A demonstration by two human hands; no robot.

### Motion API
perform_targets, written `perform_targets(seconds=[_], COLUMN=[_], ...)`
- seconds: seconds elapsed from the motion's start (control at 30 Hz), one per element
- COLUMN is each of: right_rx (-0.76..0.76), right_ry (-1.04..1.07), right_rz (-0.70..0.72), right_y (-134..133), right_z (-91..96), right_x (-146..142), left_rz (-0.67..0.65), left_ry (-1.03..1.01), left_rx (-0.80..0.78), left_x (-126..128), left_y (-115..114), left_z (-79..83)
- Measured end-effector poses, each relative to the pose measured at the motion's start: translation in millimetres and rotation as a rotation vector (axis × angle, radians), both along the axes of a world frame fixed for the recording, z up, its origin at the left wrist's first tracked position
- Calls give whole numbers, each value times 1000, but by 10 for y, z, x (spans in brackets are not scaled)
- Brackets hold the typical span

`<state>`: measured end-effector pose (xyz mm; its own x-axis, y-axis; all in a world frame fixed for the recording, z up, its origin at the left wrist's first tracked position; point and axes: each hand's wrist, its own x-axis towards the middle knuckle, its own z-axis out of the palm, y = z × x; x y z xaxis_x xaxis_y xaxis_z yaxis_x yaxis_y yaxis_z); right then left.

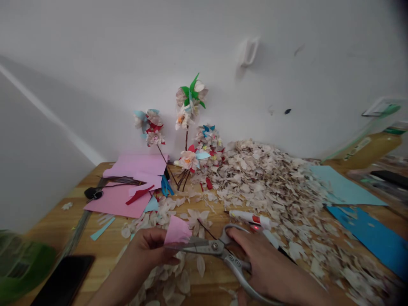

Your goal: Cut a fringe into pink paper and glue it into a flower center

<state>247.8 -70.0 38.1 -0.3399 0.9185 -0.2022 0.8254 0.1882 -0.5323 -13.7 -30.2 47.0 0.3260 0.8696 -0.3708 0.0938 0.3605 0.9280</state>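
Between the thumb and fingers of my left hand (149,250) is a small piece of pink paper (176,230), its right edge uneven. My right hand (259,255) grips the handles of metal scissors (215,247), whose blades point left and lie at the lower edge of the paper, close to my left fingertips. Just beyond the scissors, a pale petal flower (198,222) with a thin dark stem rests on the table. A white glue gun (250,217) with a lit red light lies past my right hand, partly hidden by it.
Handmade flowers on twigs (188,159) stand against the wall. A large heap of dried petals (270,178) spreads to the right, near blue sheets (369,238). Pink sheets (117,197) lie at left. A phone (63,280) and green container (25,267) sit front left; a bottle (372,148) is at right.
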Motion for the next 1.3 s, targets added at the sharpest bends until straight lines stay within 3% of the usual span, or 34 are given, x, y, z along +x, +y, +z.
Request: perform_targets(seconds=[0.7, 0.93, 1.3], right_rx=[113, 89, 54], right_ry=[-44, -56, -28], right_rz=[-31, -41, 3], right_y=[18, 13, 18], right_z=[-15, -53, -4], right_x=[-18, -3, 5], left_rz=[61, 102, 23], left_ry=[-49, -63, 2], left_rx=[-76, -85, -38], left_x=[66, 101, 27], left_y=[-11, -17, 1], left_z=[50, 89, 36])
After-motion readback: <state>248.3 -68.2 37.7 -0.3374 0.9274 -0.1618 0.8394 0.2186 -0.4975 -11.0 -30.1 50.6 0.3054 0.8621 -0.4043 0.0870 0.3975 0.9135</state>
